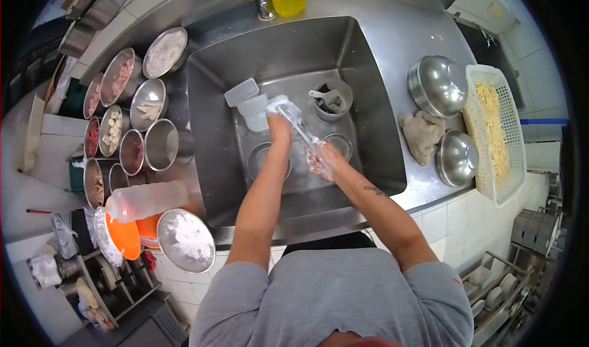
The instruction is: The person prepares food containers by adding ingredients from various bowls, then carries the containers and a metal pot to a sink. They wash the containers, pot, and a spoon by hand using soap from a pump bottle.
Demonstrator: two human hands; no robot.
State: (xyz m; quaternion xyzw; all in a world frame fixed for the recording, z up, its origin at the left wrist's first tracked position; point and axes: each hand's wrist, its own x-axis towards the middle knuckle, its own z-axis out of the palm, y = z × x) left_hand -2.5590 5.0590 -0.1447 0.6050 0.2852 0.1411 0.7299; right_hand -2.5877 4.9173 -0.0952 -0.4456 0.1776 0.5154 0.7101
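Over the sink (215, 181), my left hand (280, 129) is closed on a foamy white mass that looks like a sponge (291, 106), pressed against the far end of a long metal utensil (296, 125). Its exact kind is hidden by foam and fingers. My right hand (326, 160), covered in suds, grips the near end of that utensil. Clear plastic containers (252, 105) lie beyond my left hand. To the right stands a round tub (342, 110) with a white spoon (324, 94) and dark bits in it. Round clear lids or bowls (261, 163) lie on the sink floor, partly behind my hands.
Metal bowls of meat and other ingredients (119, 76) crowd the left counter, near a plastic bottle (150, 200) and a bowl of white powder (187, 240). On the right are upturned bowls (438, 87), a cloth (422, 137) and a noodle basket (514, 144). Behind is a faucet (264, 7).
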